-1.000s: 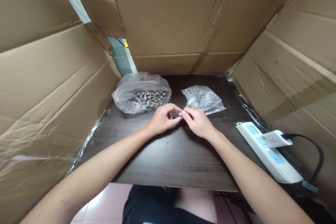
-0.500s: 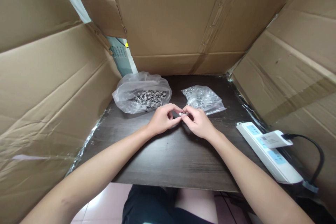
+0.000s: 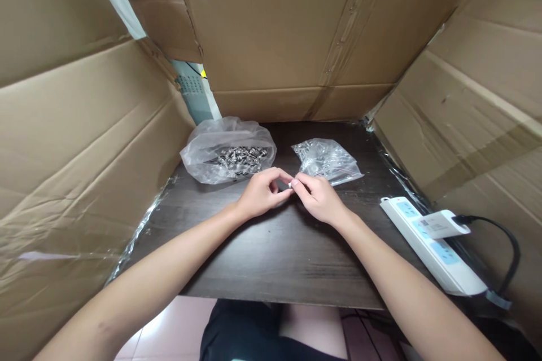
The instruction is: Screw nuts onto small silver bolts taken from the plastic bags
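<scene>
Over the middle of the table, a small silvery metal screw (image 3: pixel 290 184) sits between my two hands, mostly covered by fingertips. My left hand (image 3: pixel 263 192) is closed in a pinch at its left end, thumb and index finger forming a ring. From the other side my right hand (image 3: pixel 318 197) is closed on it, with the thumb lying over the shank. Just behind my left hand lies an open clear plastic bag (image 3: pixel 199 161) full of small metal fittings (image 3: pixel 243 159). Behind my right hand is a flatter clear zip bag (image 3: pixel 334 158) of small silvery parts.
Cardboard walls (image 3: pixel 288 22) enclose the dark wooden table (image 3: pixel 271 259) at the left, back and right. Along the right side lies a white power strip (image 3: pixel 436 248) with a white plug-in adapter (image 3: pixel 444 224) and black cable (image 3: pixel 514 242).
My right thumb has moved left and forward over the screw, covering the shank that showed before. My left hand stays almost where it was, and the bags have not moved.
</scene>
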A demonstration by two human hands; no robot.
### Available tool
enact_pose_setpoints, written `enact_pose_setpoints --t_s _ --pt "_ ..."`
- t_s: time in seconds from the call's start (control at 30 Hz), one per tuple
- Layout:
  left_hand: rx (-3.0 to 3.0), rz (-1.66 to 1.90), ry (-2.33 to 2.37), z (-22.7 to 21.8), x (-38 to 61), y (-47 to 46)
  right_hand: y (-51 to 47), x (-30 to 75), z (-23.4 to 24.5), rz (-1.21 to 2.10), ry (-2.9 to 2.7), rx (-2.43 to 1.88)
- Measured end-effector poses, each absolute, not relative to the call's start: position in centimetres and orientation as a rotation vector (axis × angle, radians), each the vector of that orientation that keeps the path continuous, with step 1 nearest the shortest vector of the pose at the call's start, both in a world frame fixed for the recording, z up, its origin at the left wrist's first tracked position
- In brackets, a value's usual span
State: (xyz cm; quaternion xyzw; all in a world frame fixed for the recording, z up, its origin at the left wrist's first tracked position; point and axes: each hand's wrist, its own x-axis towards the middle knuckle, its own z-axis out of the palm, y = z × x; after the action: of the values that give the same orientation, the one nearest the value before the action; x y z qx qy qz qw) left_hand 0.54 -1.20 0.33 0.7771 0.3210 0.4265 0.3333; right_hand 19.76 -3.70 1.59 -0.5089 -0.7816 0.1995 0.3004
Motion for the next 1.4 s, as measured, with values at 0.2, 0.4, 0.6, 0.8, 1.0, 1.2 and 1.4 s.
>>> enact_pose_setpoints --t_s 0.2,0.4,0.6,0.8,1.0,1.2,1.4 --pt "2.029 1.115 0.833 0.17 0.51 -1.13 -3.83 19.82 1.79 0.571 -2.051 -1.346" --pt "2.032 1.11 0.838 0.09 0.47 -1.12 -3.81 19.86 1.8 0.572 -2.061 -1.351" --pt "2.029 1.108 0.858 0.04 0.52 -1.06 -3.76 19.78 1.62 0.541 -2.078 -1.328" --pt "2.027 1.116 0.841 0.2 0.57 -1.14 -3.73 19.8 1.46 0.541 -2.083 -1.314" --pt "2.032 1.11 0.85 0.23 0.59 -1.14 -3.77 19.76 1.55 0.536 -2.079 -1.336" --pt "2.036 1.102 0.843 0.01 0.6 -1.06 -3.77 19.83 1.47 0.528 -2.06 -1.331" --pt "2.034 1.095 0.83 -0.02 0.66 -0.98 -3.85 19.87 1.73 0.529 -2.062 -1.348"
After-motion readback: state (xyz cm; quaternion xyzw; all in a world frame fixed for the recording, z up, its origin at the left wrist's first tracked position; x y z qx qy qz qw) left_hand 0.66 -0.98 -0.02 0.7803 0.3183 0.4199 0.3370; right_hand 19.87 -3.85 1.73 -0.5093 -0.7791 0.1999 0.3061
